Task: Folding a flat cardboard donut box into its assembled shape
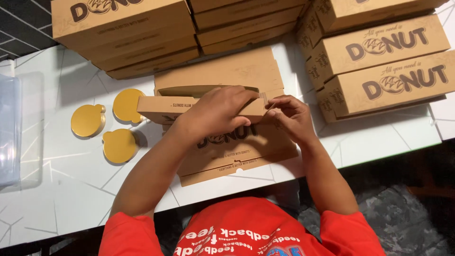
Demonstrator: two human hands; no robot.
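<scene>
A flat brown cardboard box (222,76) is half folded on the white table (61,185), its front wall raised. My left hand (215,114) lies over that raised wall and presses on it, fingers wrapped across the top edge. My right hand (289,116) pinches the wall's right end, fingertips at the corner flap. The box's lid panel (237,161) lies flat toward me, partly over the table edge.
Stacks of folded brown boxes stand at the back left (123,33), back middle (246,21) and right (384,61). Three round gold cake boards (118,144) lie left of the box. A clear plastic container (9,128) sits at the far left edge.
</scene>
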